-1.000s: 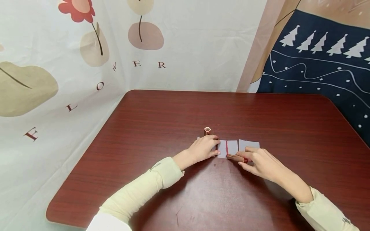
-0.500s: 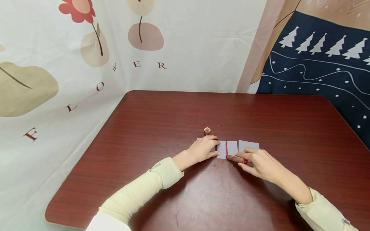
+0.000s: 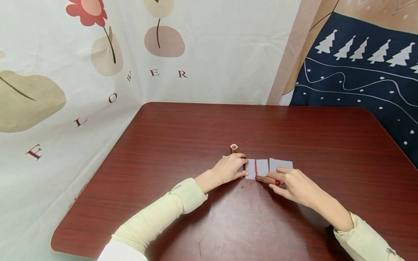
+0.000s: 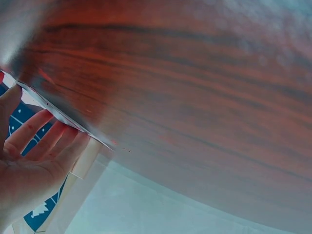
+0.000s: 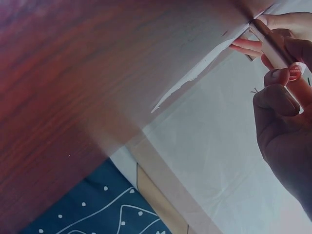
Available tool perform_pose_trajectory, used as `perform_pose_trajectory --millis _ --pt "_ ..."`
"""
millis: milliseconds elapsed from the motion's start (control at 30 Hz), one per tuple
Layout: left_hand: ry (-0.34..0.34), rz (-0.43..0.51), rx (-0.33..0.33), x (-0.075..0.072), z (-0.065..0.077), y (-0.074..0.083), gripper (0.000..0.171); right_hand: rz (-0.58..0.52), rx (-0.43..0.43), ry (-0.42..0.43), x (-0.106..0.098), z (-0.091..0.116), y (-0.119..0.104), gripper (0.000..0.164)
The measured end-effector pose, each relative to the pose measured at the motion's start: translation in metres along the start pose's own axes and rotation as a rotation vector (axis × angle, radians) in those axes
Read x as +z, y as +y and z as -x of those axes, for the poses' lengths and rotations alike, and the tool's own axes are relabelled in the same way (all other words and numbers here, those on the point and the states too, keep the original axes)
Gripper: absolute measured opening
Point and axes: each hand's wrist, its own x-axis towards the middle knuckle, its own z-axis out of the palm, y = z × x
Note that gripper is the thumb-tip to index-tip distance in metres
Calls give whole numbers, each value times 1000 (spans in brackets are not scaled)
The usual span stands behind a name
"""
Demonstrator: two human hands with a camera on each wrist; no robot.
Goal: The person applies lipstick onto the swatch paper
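My right hand pinches a copper-coloured lipstick between thumb and fingers. A red label shows on its base in the right wrist view. The lipstick's tip lies at the lower end of a red stroke on the middle paper piece. My left hand rests with extended fingers on the paper, its fingertips at the middle piece's left edge. Another paper piece is mostly hidden under that hand. Right of the middle piece lies a further paper piece, partly behind my right fingers.
A copper lipstick cap stands upright, hollow end up, just beyond my left hand. All of this is on a reddish-brown table with rounded corners. Printed cloths hang behind it and along its left side.
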Motion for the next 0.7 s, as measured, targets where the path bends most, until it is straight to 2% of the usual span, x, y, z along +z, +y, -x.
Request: perform_pose_trajectory --millis 700 --pt "-4 9 2 0 -3 -2 39 -10 43 -30 -2 -1 -1 19"
